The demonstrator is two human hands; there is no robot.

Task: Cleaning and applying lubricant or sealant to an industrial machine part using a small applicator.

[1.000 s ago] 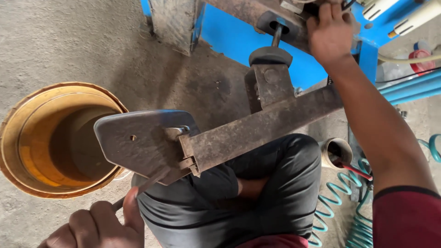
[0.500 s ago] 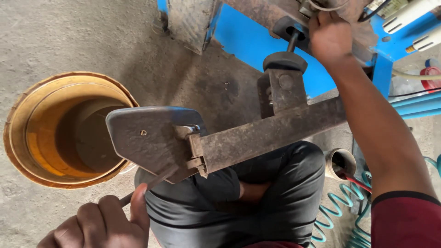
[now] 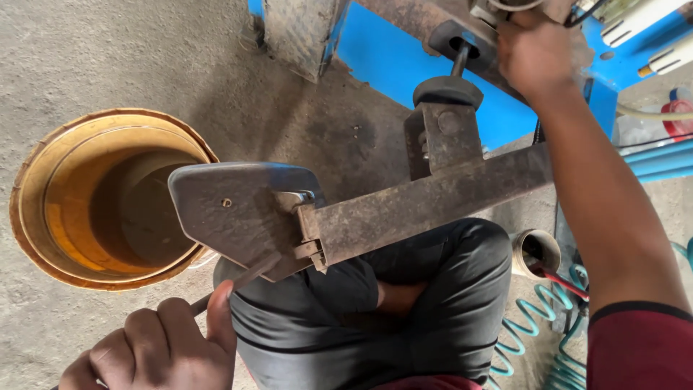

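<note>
Thin metal rod (image 3: 242, 280) sits low-centre, running diagonally from the left hand (image 3: 155, 347) up and right to the underside of the grey plate (image 3: 238, 213), its tip touching or just under the plate edge near the bracket. Left-hand fingers (image 3: 177, 321) are curled together into a fist clamped round the rod's lower end, thumb laid along the shaft w/ the tip pointing up the rod; rod comes out of the fist on the thumb side, so most of the visible length lies beyond the fingers, toward the plate. Plate is a rounded-corner wedge fixed to the end of a rusty bar (image 3: 426, 206), which runs right and slightly up, passing over the person's dark-trousered knees (image 3: 404, 310). A block w/ a round black knob (image 3: 447, 92) stands on the bar further along. Right hand (image 3: 538, 50) is up at top right, well apart from the rod, fingers wrapped on a machine part by the blue frame (image 3: 393, 54); what exactly it grips is hidden, so can't tell beyond closed. Left of the plate, an orange bucket (image 3: 43, 209) stands on the concrete floor (image 3: 86, 58), rim partly under the plate. Lower right: teal coiled hose (image 3: 538, 318) and a small cup (image 3: 538, 249) w/ a red wire.
</note>
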